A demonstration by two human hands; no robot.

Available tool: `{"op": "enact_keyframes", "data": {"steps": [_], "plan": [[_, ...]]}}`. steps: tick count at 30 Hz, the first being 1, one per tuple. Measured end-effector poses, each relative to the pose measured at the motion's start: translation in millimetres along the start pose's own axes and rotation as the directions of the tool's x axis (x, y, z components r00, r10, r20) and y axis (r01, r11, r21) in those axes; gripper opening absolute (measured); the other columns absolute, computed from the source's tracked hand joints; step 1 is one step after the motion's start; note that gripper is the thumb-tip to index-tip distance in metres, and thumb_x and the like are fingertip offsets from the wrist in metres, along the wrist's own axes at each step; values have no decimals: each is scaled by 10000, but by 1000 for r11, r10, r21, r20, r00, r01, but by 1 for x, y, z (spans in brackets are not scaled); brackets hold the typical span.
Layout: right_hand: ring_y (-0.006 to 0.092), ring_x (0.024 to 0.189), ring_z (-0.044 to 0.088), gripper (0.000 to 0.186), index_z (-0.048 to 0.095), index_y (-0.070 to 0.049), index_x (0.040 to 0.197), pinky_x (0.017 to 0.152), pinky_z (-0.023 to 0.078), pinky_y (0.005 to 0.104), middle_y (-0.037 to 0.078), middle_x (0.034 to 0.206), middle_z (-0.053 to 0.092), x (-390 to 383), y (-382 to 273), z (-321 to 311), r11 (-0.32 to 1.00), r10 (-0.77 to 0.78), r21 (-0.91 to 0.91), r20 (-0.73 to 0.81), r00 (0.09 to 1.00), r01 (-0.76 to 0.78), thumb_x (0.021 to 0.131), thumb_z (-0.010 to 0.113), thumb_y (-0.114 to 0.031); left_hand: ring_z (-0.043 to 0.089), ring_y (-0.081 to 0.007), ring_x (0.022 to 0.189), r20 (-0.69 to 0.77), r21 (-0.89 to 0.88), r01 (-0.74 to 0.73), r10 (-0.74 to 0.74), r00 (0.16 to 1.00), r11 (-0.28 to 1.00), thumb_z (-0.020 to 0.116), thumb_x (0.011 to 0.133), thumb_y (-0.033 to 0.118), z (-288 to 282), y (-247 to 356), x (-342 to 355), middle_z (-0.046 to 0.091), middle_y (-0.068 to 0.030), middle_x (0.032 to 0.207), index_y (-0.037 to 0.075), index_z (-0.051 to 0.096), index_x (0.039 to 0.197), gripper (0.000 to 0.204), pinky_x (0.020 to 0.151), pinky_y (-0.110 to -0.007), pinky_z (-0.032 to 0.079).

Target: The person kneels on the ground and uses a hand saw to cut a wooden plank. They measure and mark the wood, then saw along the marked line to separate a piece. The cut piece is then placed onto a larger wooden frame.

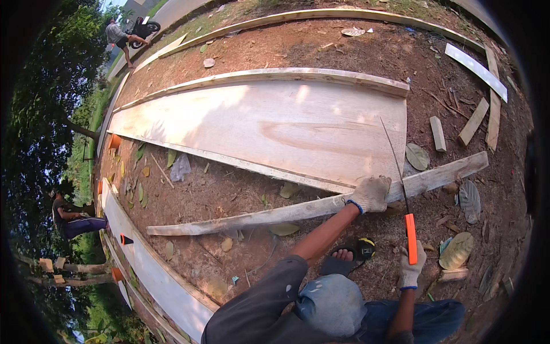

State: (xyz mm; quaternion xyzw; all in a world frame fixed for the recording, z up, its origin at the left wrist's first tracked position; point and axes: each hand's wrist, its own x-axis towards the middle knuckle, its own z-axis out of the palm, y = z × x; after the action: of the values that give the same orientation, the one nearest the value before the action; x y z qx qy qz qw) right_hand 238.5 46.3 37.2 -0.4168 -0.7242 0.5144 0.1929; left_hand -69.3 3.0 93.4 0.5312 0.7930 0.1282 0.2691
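My gloved left hand grips a long, narrow wooden plank lying diagonally in front of me. My gloved right hand is closed on the orange handle of a handsaw; its thin blade reaches up across the plank, just right of my left hand. Behind the plank lies a large plywood panel with timber along its long edges. A black-and-yellow tape measure is beside my sandalled foot.
Another long panel runs at left, with a person beside it. Another person is near a motorbike at top left. Short wood blocks, a white strip and dry leaves lie at right. Trees line the left.
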Motion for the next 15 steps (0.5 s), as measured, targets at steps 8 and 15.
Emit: {"op": "enact_keyframes", "data": {"steps": [8,15], "plan": [[136,718,635,137,661,-13,973,691,520,300,46,793,637,-5,-47,3,999,35,14,-77,996,-34,883,749,-65,684,-395,1099,-51,-61,16,-19,999,998,818,760,298,-4,2,-5,699,-216,1118,22,623,1139,508,926,-498,548],[217,631,515,259,599,-16,838,618,431,346,92,699,534,-6,-157,-60,944,-256,-241,-106,961,225,823,809,-167,705,-378,1065,-18,-16,56,-57,998,998,878,716,519,27,-22,9,733,-196,1107,73,644,1218,711,909,-480,554]]}}
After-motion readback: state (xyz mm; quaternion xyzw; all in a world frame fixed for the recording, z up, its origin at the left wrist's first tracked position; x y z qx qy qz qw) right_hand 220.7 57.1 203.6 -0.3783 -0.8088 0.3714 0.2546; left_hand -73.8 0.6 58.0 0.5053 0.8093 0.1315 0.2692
